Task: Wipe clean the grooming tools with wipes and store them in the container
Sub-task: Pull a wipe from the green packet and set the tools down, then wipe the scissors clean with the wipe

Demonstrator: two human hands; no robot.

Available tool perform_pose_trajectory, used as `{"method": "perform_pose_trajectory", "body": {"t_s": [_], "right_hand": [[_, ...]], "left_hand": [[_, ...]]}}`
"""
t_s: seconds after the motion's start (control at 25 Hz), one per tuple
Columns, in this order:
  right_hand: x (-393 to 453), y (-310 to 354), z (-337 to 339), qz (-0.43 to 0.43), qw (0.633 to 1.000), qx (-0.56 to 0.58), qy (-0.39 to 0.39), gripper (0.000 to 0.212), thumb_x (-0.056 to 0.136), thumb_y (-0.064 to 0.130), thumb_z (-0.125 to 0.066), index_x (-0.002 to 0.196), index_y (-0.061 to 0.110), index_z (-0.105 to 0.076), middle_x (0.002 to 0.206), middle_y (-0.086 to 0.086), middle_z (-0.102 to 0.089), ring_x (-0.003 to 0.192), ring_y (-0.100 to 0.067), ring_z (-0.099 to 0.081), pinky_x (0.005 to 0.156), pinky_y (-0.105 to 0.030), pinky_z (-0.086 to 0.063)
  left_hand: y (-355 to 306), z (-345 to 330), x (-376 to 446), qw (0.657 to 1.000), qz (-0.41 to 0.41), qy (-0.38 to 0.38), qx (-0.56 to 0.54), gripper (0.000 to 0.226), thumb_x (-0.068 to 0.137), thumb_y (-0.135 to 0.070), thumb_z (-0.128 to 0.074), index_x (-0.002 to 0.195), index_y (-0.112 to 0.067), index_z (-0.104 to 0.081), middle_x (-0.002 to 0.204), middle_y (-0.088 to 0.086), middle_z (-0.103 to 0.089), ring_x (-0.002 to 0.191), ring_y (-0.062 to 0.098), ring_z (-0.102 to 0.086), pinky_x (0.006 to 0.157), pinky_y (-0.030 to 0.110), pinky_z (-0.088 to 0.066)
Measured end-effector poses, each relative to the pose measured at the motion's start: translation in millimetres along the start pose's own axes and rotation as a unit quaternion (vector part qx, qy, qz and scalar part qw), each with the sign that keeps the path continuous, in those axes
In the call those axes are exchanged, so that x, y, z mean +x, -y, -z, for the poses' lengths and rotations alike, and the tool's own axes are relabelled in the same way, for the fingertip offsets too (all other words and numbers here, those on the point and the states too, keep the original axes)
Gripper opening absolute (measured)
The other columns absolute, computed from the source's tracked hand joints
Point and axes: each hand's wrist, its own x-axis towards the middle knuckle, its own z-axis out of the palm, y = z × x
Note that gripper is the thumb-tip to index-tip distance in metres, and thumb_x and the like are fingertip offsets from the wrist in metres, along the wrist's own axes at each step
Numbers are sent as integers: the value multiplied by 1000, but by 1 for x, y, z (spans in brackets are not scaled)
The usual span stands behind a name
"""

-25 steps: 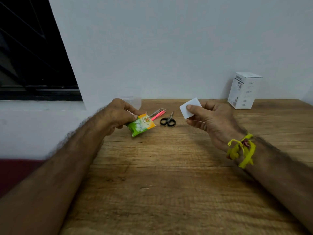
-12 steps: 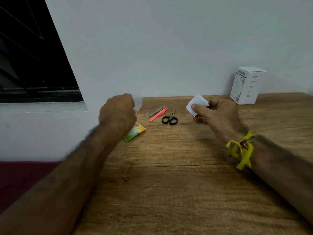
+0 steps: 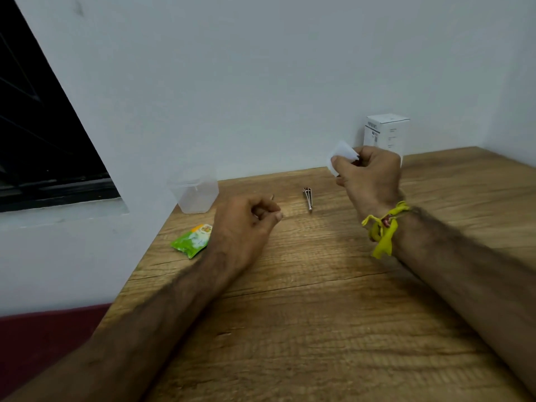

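Note:
My right hand (image 3: 369, 177) is raised over the table's far side and pinches a white wipe (image 3: 342, 153); something small and dark shows between its fingers, too small to name. My left hand (image 3: 246, 221) hovers low over the wood with fingers curled and thumb against forefinger. A thin metal tip (image 3: 272, 196) pokes out just beyond its knuckles. A slim silver tool (image 3: 308, 198) lies on the table between both hands. The clear plastic container (image 3: 194, 195) stands at the far left corner by the wall. The scissors and the pink tool are not in sight.
A green and orange wipes packet (image 3: 191, 240) lies near the table's left edge, beside my left wrist. A white carton (image 3: 387, 132) stands against the wall behind my right hand. The wooden table (image 3: 290, 329) stretches toward me.
My left hand let go of the wipes packet, which now lies on the table, and moved right toward the tools. The right hand kept the wipe and rose. The view swung left.

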Motion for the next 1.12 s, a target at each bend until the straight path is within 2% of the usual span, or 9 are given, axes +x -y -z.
{"method": "perform_pose_trajectory", "body": {"t_s": [0.08, 0.16, 0.24, 0.32, 0.44, 0.64, 0.8, 0.96, 1.12], "right_hand": [[3, -2, 0, 15, 1000, -16, 2, 25, 69, 32, -71, 74, 8, -68, 72, -25, -66, 64, -37, -66, 56, -55, -55], [4, 0, -1, 30, 999, -25, -4, 25, 73, 28, -72, 73, 3, -68, 70, -23, -66, 65, -37, -65, 59, -48, -57], [4, 2, 1, 47, 998, -34, -2, 17, 78, 23, -73, 72, 7, -71, 61, -13, -64, 60, -21, -58, 57, -31, -53], [1, 5, 1, 63, 997, -33, 5, 8, 80, 18, -73, 74, 13, -74, 54, 4, -57, 55, -4, -49, 51, -17, -41], [-3, 4, -1, 67, 997, -19, 25, 8, 82, 13, -71, 74, 14, -72, 50, 14, -47, 44, 4, -45, 45, -7, -31], [-4, 4, -2, 71, 997, -21, 33, 6, 82, 13, -72, 81, 10, -76, 55, 12, -53, 50, 0, -46, 47, -7, -35], [-2, 0, -3, 61, 997, -23, 33, 7, 81, 14, -73, 84, 9, -77, 55, 11, -55, 49, 1, -47, 47, -8, -36], [-5, -1, -3, 56, 997, -37, 50, 5, 80, 14, -73, 81, 10, -76, 62, 0, -64, 59, -13, -57, 55, -25, -49], [-5, -3, -3, 35, 997, -24, 58, 5, 76, 14, -73, 78, 18, -71, 69, -8, -70, 70, -32, -70, 64, -45, -60]], "left_hand": [[0, -3, 3, 1000, 16, -1, 4, 4, 83, -21, -81, 83, -23, -78, 70, -7, -71, 65, 7, -66, 64, 23, -57], [-1, -8, 3, 1000, 24, 7, 16, 4, 83, -22, -80, 82, -24, -77, 70, -6, -72, 67, 12, -68, 66, 28, -59], [-2, -10, 7, 998, 35, 3, 49, 3, 83, -25, -80, 82, -24, -77, 69, -8, -71, 65, 8, -65, 65, 28, -57], [0, -5, 17, 994, 63, -20, 86, 7, 83, -28, -80, 84, -23, -77, 69, -12, -68, 65, 2, -62, 64, 24, -51], [8, 4, 39, 984, 98, -27, 143, 14, 84, -31, -79, 90, -19, -77, 76, -10, -68, 72, 2, -61, 62, 22, -44], [19, -13, 64, 973, 121, 53, 190, 27, 81, -42, -80, 83, -14, -78, 78, 0, -72, 73, 10, -65, 71, 32, -57], [17, -29, 76, 952, 136, 122, 245, 43, 75, -49, -82, 89, -9, -74, 87, 7, -72, 87, 24, -68, 81, 42, -59], [18, -24, 73, 964, 198, 163, 68, 39, 68, -40, -90, 85, -7, -76, 85, 10, -76, 88, 26, -72, 88, 45, -59], [1, -16, 53, 963, 201, 72, -163, 31, 73, -13, -88, 95, -2, -69, 77, 9, -67, 68, 20, -66, 72, 37, -61]]}}
